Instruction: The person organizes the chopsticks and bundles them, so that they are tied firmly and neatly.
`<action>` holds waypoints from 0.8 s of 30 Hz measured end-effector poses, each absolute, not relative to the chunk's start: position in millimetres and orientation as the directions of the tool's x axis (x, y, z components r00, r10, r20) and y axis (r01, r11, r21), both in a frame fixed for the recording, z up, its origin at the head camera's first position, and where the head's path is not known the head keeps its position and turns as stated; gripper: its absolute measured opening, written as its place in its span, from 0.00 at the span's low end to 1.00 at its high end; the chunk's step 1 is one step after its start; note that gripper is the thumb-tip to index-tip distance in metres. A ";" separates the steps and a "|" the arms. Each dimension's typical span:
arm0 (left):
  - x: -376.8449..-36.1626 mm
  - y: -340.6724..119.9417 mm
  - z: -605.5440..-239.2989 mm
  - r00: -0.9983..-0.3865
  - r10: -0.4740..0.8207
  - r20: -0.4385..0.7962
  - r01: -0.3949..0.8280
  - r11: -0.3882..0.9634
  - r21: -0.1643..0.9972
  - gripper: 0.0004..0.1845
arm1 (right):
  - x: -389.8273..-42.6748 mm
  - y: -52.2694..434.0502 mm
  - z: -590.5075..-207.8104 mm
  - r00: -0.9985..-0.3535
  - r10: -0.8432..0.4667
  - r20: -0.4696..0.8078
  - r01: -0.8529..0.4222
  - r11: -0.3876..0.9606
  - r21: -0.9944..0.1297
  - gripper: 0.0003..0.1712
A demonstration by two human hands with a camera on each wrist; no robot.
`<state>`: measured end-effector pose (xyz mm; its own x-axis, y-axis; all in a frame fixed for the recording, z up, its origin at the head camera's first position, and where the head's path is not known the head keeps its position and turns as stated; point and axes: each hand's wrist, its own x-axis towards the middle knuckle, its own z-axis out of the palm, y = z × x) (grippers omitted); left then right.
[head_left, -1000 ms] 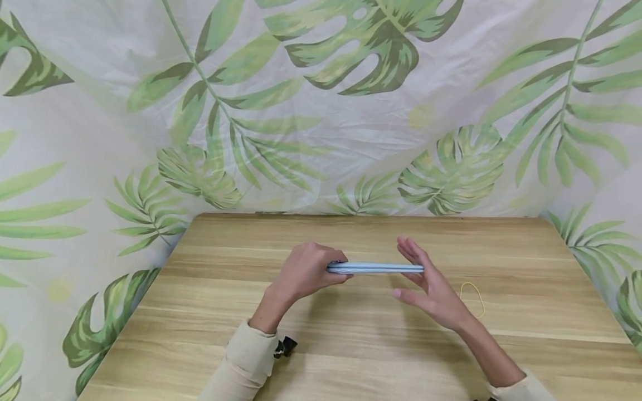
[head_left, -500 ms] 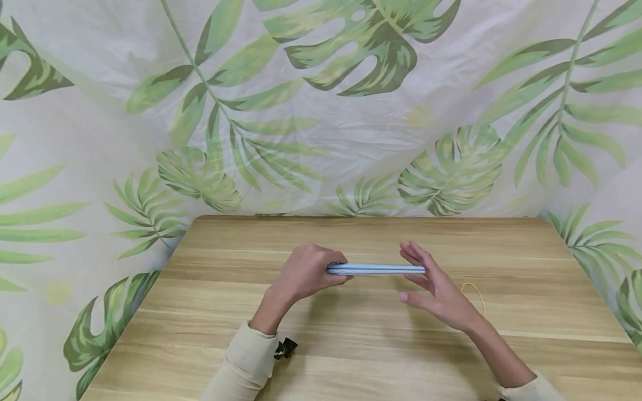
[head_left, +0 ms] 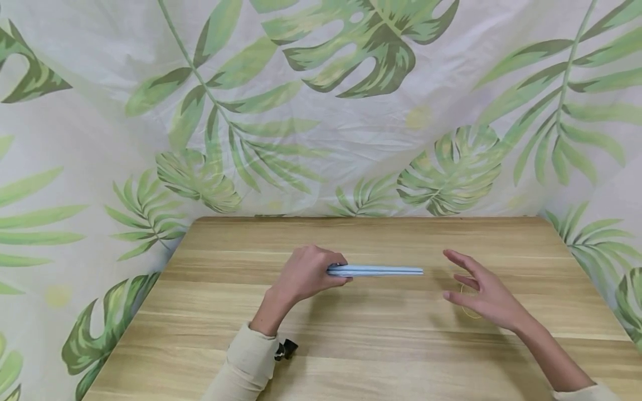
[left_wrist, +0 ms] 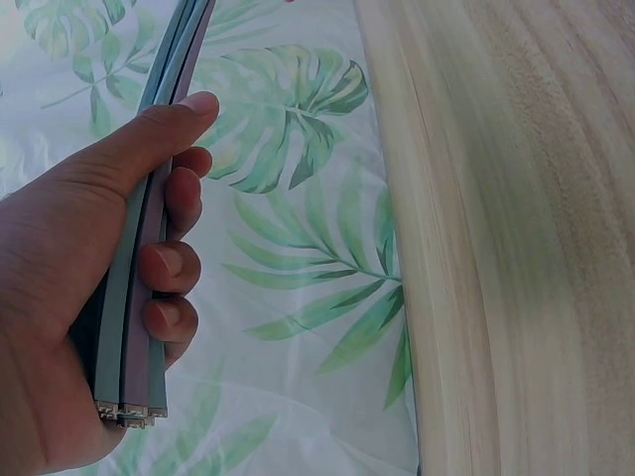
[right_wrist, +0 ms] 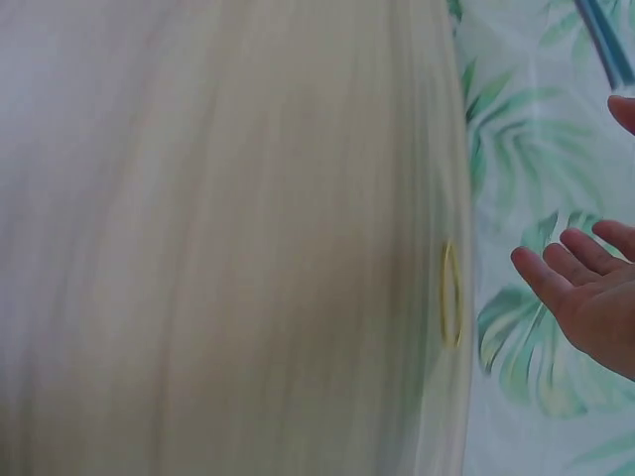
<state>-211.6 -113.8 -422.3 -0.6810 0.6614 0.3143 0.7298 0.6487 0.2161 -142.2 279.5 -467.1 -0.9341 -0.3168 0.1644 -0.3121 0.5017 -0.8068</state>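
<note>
My left hand (head_left: 306, 274) grips one end of a bundle of thin pale blue and mauve strips (head_left: 375, 270), held level above the wooden table (head_left: 351, 334). In the left wrist view the fingers and thumb curl round the strips (left_wrist: 134, 297), which are stacked side by side. My right hand (head_left: 481, 292) hovers with straight, spread fingers to the right of the bundle's free end, holding nothing. A yellow rubber band (head_left: 470, 309) lies on the table just under that hand; in the right wrist view the rubber band (right_wrist: 450, 295) is left of the fingers (right_wrist: 571, 263).
A leaf-printed cloth (head_left: 321, 111) hangs behind the table and at both sides. A small black object (head_left: 287, 348) sticks out at my left sleeve.
My right hand has left the bundle's right end and moved right, over the rubber band. The left hand and the strips have stayed put.
</note>
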 end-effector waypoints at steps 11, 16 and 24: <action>-211.1 -114.8 -419.7 -0.681 0.663 0.311 0.729 0.654 0.201 0.08 | -143.8 318.2 -472.6 -0.956 -0.284 0.078 -0.248 0.631 -0.735 0.44; -210.6 -114.3 -420.8 -0.678 0.665 0.314 0.732 0.651 0.201 0.09 | -147.8 326.0 -480.6 -0.952 -0.291 0.097 -0.279 0.691 -0.667 0.38; -210.3 -114.7 -421.7 -0.688 0.660 0.301 0.723 0.657 0.211 0.08 | -154.8 331.8 -489.2 -0.949 -0.291 0.123 -0.304 0.735 -0.606 0.32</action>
